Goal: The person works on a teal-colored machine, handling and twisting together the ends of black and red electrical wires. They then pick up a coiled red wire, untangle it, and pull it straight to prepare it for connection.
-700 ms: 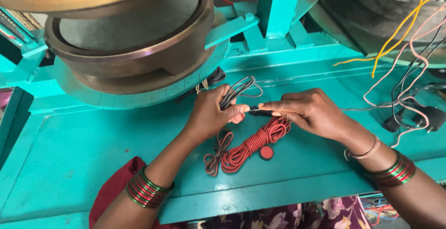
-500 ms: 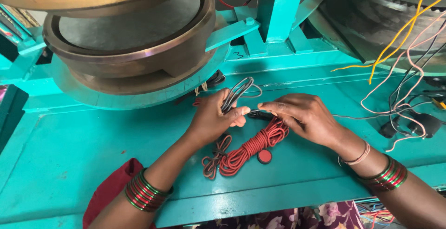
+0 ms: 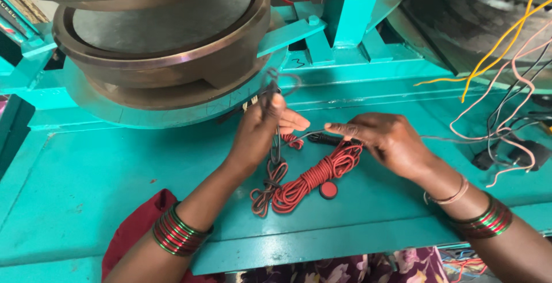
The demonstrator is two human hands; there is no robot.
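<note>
Teal-painted metal bench (image 3: 115, 179) carries our work. Our left hand (image 3: 261, 131) is closed on a thin grey looped wire (image 3: 275, 87), pinched between thumb and fingers; our right hand (image 3: 382, 139) pinches the same strand's other end, just above a red-and-black coiled cable bundle (image 3: 305, 179). We judge the wire light, limp and springy, best held near its ends. Beyond the grip sits a heavy brown metal drum (image 3: 172, 53); loose coloured wires (image 3: 506, 87) trail off beside our right hand.

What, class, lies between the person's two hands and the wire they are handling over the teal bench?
Nothing visible does. The left hand already pinches a looped dark wire, raised above the bench, and the right hand grips the same strand further along. The red wire bundle and a round red button lie below them on the teal bench.
</note>
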